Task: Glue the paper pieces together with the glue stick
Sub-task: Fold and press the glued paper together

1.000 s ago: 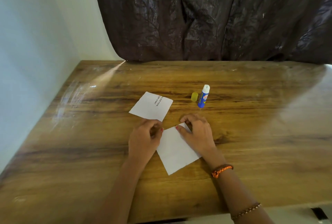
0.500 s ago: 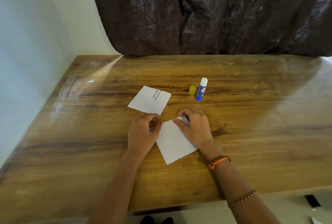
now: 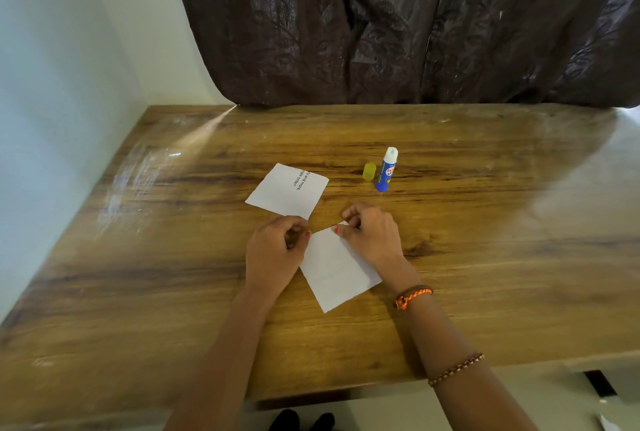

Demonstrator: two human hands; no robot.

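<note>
We have the near paper piece [image 3: 337,271] lying flat on the bench [image 3: 485,240], turned cornerwise toward us, with both hands at its far end. Our left hand [image 3: 273,250] curls its fingers at the left far edge, and our right hand [image 3: 372,236] pinches the far corner with thumb and forefinger; how firmly the left actually holds the sheet we cannot tell. The second paper piece [image 3: 287,190], printed side up, lies just beyond, apart from the first. The glue stick [image 3: 386,171] stands uncapped farther back, its yellow cap [image 3: 369,171] beside it.

We judge the step is readying this sheet for gluing. To do it well, we should:
- keep the sheet flat and pinned with one hand
- free the right hand for the stick, which is within easy reach
- spread glue along the edge that will overlap
- press the pieces together squarely.
</note>
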